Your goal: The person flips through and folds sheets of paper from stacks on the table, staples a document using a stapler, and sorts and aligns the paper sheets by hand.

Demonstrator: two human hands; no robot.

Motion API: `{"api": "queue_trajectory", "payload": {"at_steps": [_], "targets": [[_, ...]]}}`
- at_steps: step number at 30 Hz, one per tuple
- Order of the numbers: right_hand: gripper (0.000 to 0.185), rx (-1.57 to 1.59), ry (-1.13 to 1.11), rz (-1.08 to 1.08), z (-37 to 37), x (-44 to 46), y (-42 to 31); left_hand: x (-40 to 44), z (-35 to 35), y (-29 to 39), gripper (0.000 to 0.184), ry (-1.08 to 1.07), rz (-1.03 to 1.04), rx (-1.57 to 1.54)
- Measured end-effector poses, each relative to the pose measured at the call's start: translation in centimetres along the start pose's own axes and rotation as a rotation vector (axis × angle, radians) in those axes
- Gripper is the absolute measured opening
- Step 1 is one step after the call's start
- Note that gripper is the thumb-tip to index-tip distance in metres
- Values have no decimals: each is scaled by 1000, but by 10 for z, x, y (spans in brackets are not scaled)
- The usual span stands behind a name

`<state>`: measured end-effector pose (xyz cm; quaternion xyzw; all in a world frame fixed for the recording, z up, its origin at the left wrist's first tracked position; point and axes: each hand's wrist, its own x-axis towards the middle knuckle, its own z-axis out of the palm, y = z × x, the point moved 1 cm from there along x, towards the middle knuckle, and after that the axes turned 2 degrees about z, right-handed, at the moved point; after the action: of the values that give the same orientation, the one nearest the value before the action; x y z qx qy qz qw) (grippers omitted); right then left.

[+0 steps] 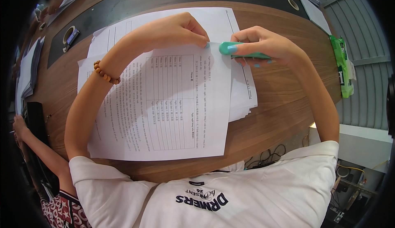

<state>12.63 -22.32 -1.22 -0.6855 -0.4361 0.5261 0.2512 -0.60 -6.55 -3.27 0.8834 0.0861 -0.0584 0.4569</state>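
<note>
My left hand [185,30] is closed in a pinch on the upper edge of a printed sheet [164,113], thumb near the corner. In my right hand [263,45] is a green stapler [246,50], its rounded end over the sheet's upper right corner. The sheet carries a table and lines of text and lies turned sideways to me. Beneath it, more papers [242,92] form an uneven stack on the brown wooden table [284,92].
At the left are a tape roll and a purple-white object [72,37], with paper piles [31,67] beyond. A green packet [343,67] sits at the right edge, near another tape roll [293,4]. Another person's arm [45,145] shows at lower left.
</note>
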Motion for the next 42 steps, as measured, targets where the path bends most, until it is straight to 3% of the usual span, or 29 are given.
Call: {"api": "queue_trajectory", "payload": {"at_steps": [7,9,12,16,18,22,33,36,40,42], "targets": [[26,56,10,0,3,-1,2,0,-1,0,21,-15,16,7],[27,-92,141,-25,6,-3,3,-3,-3,4,21,-43,28,11],[28,-58,201,40,12,-4,2,-3,-2,6,21,-88,-12,-12],[28,-57,166,63,10,-9,-4,-3,-3,-2,22,-134,15,1],[30,-74,181,83,10,-10,-7,-3,-3,-4,22,-130,229,-110],[30,-38,186,34,7,-10,-9,2,2,3,24,-62,290,-87],[24,-26,155,45,8,-5,0,0,14,11,29,51,149,-116],[30,-11,167,-8,3,-4,-1,5,8,15,28,32,-3,-98],[29,-27,111,-19,-5,-7,2,5,-9,1,28,-39,118,-20],[33,-12,76,-42,-3,-13,4,1,-13,0,27,-85,-33,-8]]}}
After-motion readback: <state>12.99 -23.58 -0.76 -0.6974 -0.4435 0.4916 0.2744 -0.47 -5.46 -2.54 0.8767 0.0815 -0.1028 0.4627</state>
